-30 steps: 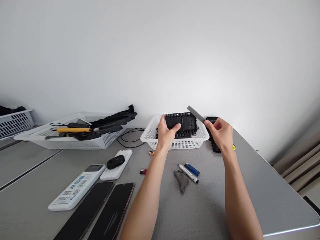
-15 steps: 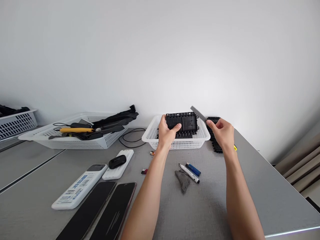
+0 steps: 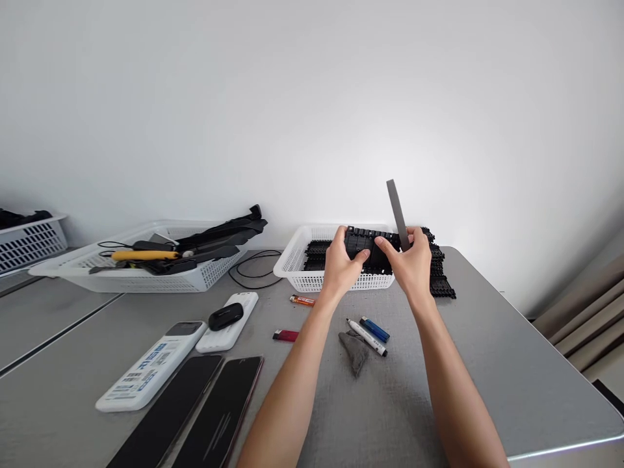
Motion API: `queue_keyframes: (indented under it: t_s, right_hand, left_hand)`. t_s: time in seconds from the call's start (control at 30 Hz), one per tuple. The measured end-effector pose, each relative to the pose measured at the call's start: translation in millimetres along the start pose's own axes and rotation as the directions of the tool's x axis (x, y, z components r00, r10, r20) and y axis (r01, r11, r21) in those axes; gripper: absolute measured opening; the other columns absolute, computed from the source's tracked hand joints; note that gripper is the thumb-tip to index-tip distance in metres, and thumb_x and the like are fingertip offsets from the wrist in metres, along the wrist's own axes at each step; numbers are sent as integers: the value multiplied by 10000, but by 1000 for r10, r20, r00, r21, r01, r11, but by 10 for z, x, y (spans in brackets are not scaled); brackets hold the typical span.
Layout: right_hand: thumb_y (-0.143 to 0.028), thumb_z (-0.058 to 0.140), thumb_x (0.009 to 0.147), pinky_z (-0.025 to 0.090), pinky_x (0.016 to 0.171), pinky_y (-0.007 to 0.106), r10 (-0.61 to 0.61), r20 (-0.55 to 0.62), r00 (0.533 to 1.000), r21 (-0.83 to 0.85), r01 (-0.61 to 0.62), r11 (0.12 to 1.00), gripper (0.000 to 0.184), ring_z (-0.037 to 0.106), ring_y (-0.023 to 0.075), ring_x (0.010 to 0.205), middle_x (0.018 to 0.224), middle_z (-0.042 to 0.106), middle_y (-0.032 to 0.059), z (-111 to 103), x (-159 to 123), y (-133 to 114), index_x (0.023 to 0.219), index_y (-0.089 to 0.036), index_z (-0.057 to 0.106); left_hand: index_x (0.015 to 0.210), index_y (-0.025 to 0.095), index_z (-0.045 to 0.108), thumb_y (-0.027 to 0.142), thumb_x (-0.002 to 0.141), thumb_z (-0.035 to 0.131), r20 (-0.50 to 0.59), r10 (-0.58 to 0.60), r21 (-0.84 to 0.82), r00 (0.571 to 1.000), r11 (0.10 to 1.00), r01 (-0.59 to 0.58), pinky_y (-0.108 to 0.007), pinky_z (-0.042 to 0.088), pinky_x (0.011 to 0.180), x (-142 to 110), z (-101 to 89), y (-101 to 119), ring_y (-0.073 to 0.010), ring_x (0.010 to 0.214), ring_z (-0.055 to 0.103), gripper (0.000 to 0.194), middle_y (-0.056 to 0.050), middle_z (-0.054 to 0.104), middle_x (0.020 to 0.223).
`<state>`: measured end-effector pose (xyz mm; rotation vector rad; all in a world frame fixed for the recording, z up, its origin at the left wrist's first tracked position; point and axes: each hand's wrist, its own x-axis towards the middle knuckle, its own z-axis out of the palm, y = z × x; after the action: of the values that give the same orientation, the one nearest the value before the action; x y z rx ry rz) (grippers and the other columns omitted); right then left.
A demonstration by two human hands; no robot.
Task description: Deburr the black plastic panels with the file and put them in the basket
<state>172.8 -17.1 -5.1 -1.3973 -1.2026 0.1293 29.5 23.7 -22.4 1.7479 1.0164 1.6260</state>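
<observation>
My left hand (image 3: 340, 265) is closed on the left end of a black plastic part (image 3: 357, 242), a rectangular panel with a toothed edge, thumb across its face. Over the front of a white basket (image 3: 292, 260) the part is raised and tilted. My right hand (image 3: 412, 265) has its thumb pressed on the right side of the part. A flat grey strip (image 3: 396, 209) rises almost upright out of that same hand. Similar black parts (image 3: 316, 249) lie inside the basket, and more black parts (image 3: 441, 286) are piled right of it, partly behind my right hand.
Nearer me lie a white marker (image 3: 368, 338), a blue lighter (image 3: 374, 329), a grey cloth (image 3: 355, 354), a red lighter (image 3: 285, 335) and an orange lighter (image 3: 302, 300). Leftward are two phones (image 3: 221, 409), white power banks (image 3: 151, 370) and a filled white basket (image 3: 146, 284).
My right hand has moved left onto the black part, and the grey strip has swung more upright. The left hand has shifted slightly right and down with the part, uncovering the basket's contents.
</observation>
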Motion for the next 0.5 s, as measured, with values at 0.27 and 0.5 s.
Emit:
queue_keyframes:
  t_s: [0.27, 0.5]
  right_hand:
    - [-546, 771, 645, 237, 431, 242, 159, 322, 933, 393, -285, 874, 444, 327, 84, 493, 601, 435, -48, -190, 162, 199, 846, -168, 653]
    - [-477, 877, 554, 168, 357, 213, 142, 465, 874, 540, -407, 737, 431, 235, 39, 415, 492, 324, -94, -217, 145, 158, 709, -172, 615]
  left_hand:
    - [1025, 204, 561, 193, 659, 751, 57, -92, -181, 994, 978, 101, -400, 508, 898, 50, -120, 16, -240, 961, 660, 413, -60, 687, 1022]
    - [1001, 216, 617, 428, 663, 804, -70, -151, -59, 986, 987, 147, -366, 481, 901, 17, -176, 91, -276, 1069, 611, 440, -94, 677, 1087]
